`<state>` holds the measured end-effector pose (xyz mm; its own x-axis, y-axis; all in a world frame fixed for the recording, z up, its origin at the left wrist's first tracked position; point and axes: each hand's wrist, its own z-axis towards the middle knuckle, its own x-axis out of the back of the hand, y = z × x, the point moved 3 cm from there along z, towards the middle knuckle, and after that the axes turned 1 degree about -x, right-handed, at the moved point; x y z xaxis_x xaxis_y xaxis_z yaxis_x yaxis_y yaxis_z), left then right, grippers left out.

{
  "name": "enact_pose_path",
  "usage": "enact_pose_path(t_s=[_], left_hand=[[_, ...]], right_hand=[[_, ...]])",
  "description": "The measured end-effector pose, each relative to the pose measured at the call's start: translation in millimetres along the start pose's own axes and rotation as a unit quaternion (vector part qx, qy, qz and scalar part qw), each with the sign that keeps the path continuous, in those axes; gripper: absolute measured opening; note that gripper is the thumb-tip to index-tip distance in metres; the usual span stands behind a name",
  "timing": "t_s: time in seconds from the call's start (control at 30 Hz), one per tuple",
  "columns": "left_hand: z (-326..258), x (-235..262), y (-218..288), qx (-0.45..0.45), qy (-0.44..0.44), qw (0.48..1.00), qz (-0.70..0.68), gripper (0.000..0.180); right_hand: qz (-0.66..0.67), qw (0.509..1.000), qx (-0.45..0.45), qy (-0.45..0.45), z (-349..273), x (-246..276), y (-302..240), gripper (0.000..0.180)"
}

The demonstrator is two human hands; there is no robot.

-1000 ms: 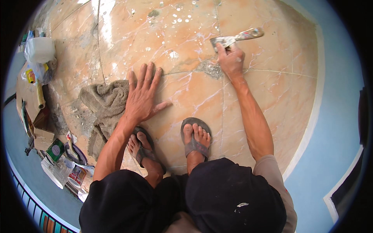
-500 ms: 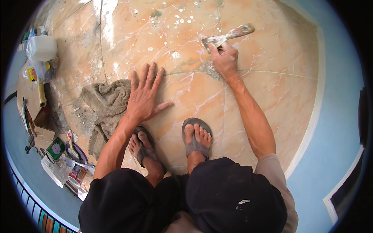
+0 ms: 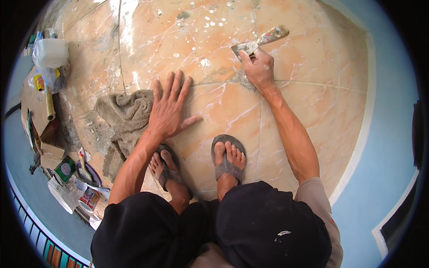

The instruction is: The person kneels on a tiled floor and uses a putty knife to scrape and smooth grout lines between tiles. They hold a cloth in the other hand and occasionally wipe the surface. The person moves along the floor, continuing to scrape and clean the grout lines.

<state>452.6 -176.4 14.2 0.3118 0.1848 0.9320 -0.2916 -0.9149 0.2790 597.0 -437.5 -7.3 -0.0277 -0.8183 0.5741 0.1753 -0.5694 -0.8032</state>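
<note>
My left hand (image 3: 167,109) lies flat on the tiled floor (image 3: 304,116), fingers spread, beside a crumpled brown towel (image 3: 127,114). Farther right, my right hand (image 3: 259,69) is closed around the blade part of a paint-smeared putty knife (image 3: 272,35). The knife's handle points away to the upper right, and its blade edge faces left, close over the tiles. Whether the blade touches the floor I cannot tell. Just below that hand, a grey smeared patch (image 3: 244,79) marks the tile joint. White paint spots (image 3: 214,20) dot the tiles farther off.
Along the left wall stand a white plastic jug (image 3: 50,53), an opened cardboard box (image 3: 38,105), a green can (image 3: 65,169), a brush (image 3: 82,163) and clear containers (image 3: 60,194). My sandalled feet (image 3: 229,156) are between my arms. A light blue wall (image 3: 389,125) bounds the right side.
The putty knife has turned slightly in my right hand, its handle a little lower. My left hand stays flat on the floor. The whole view has shifted slightly.
</note>
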Motion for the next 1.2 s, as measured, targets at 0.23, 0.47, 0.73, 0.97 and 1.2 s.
enact_pose_path(t_s=[0.23, 0.47, 0.73, 0.97, 1.2], left_hand=[[-1, 0, 1, -0.001, 0.005, 1.0, -0.002, 0.117], [0, -1, 2, -0.005, 0.002, 1.0, 0.007, 0.117], [0, 1, 0, 0.002, -0.001, 1.0, 0.003, 0.117], [1, 0, 0, 0.0, -0.001, 1.0, -0.002, 0.117], [0, -2, -1, -0.006, 0.002, 1.0, 0.009, 0.117]], right_hand=[[-0.026, 1.0, 0.0, -0.006, -5, 5, 2, 0.015], [-0.017, 0.999, -0.043, 0.012, -9, 10, 16, 0.017], [-0.071, 0.994, -0.078, 0.037, -10, 18, 11, 0.015], [-0.023, 0.999, -0.042, 0.02, -7, 9, 9, 0.015], [0.017, 0.999, -0.035, 0.029, -2, -8, 6, 0.018]])
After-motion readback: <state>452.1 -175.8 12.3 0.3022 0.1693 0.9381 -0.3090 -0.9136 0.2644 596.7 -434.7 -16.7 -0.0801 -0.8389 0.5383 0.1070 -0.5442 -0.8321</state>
